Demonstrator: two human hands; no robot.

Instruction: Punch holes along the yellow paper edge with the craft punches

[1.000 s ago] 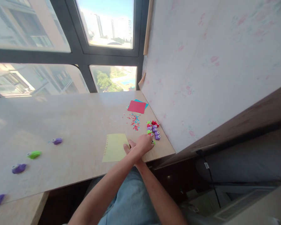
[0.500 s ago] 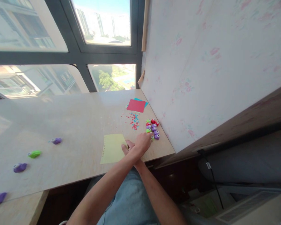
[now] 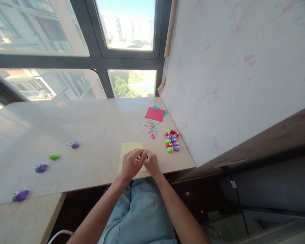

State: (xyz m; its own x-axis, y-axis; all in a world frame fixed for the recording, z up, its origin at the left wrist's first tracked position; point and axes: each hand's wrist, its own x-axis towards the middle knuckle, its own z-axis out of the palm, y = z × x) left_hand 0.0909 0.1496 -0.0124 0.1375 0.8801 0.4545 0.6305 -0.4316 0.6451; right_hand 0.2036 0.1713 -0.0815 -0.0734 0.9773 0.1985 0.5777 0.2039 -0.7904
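Observation:
Both of my hands meet over a pale yellow sheet of paper (image 3: 124, 154) with small notches along its left edge. My left hand (image 3: 133, 163) is closed, its fingers curled toward my right hand; whatever they hold, if anything, is hidden. My right hand (image 3: 151, 162) is closed too, its fingertips touching the left fingers near the sheet's right side. Right of my hands stands a tight group of small craft punches (image 3: 169, 149) in red, green and purple, each with a white spot and dark dot. Red and blue paper bits (image 3: 153, 130) lie beyond the sheet.
Red card (image 3: 155, 114) lies over blue card near the wall (image 3: 205, 84). At left, spaced along the tabletop (image 3: 96, 135), sit purple punches (image 3: 20, 195) and a green punch (image 3: 54, 156). The table's front edge runs close to my lap.
My left hand has come back from the group of punches, so my arms no longer cross. Both hands now meet over the yellow sheet. The view has shifted left.

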